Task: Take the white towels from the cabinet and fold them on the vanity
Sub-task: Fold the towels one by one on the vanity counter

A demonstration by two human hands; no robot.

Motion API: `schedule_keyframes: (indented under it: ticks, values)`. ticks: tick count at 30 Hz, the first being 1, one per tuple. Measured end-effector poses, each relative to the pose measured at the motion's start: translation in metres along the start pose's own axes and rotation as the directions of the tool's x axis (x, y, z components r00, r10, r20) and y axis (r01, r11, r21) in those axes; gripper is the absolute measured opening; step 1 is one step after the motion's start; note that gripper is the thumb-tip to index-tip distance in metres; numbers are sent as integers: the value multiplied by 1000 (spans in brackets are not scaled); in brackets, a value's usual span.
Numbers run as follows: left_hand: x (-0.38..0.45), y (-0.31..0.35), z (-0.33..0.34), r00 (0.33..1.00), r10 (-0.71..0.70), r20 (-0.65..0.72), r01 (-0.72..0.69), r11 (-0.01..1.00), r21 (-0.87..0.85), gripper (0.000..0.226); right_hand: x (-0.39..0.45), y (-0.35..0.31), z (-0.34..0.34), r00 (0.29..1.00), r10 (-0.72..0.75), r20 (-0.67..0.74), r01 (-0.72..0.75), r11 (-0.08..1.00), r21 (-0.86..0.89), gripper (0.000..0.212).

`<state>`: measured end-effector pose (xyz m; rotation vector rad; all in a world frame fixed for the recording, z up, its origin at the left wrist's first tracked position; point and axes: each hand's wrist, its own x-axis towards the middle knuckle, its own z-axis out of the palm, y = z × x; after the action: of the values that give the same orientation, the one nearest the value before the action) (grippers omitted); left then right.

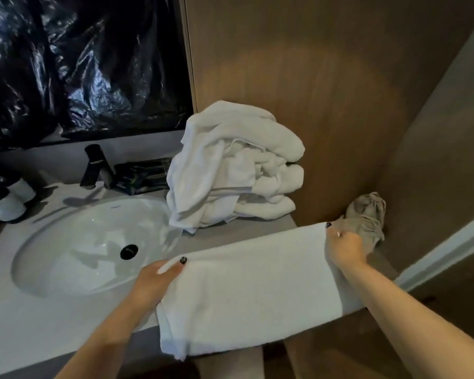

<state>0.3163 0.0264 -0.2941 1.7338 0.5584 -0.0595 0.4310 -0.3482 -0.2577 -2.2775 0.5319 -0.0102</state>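
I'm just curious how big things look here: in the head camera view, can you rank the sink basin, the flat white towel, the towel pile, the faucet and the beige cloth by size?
1. Flat white towel and sink basin: look alike; the towel is nearer the camera.
2. Towel pile.
3. Beige cloth and faucet: look alike.

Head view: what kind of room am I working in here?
Most likely a bathroom, perhaps a hotel's: an oval sink set in a vanity, a black faucet behind it, and a pile of white towels on the counter.
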Motion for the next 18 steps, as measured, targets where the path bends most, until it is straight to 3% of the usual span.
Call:
schedule_keyframes:
  ticks: [6,11,14,18]
  values:
    - [44,-21,-3,995,-98,27,99,995,-28,24,18,21,56,999,38,-15,-39,998,-43,52]
    - [78,-23,10,997,-72,17,72,997,8,26,53,23,68,990,100,-98,-103,994,-30,47]
    - [88,-22,18,997,-59,-56,60,998,16,14,66,24,75,980,162,-111,-168,985,-38,49]
    - [73,-25,18,985,-94,-143,93,996,-19,41,46,10,91,983,88,-160,-128,957,-260,49]
